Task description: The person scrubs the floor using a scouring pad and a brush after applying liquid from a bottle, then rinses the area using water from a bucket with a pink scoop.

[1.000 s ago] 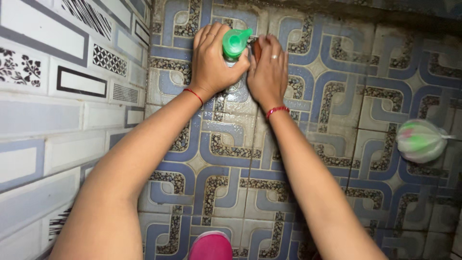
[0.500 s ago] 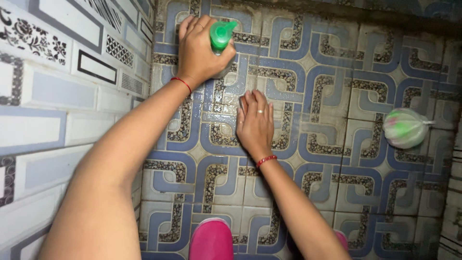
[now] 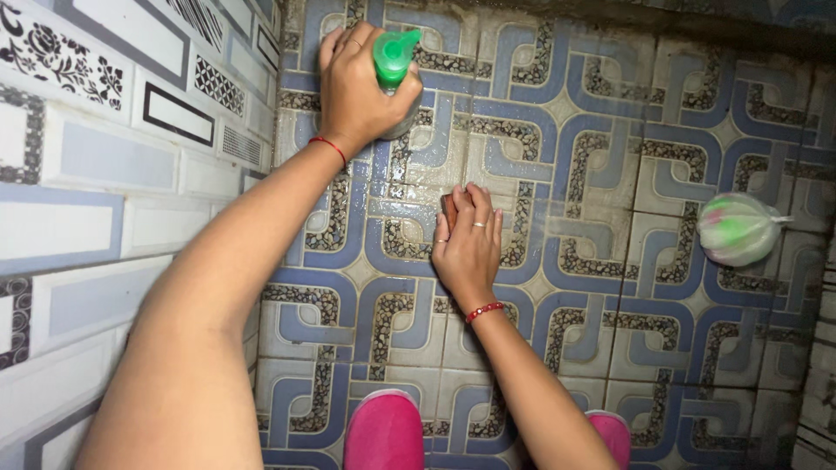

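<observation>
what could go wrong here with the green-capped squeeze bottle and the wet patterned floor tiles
The blue-and-grey patterned floor tiles look wet near the pink slippers, so a slip seems possible. The left hand grips the green-capped squeeze bottle nozzle-down; too much liquid may pour out. The right hand presses a small brown scrubber bare, risking skin irritation.

In my left hand [image 3: 361,87], at the far left near the wall, I hold a bottle with a green cap [image 3: 394,54], and far on the right lies a clear bag [image 3: 738,229] with green and pink inside.
</observation>
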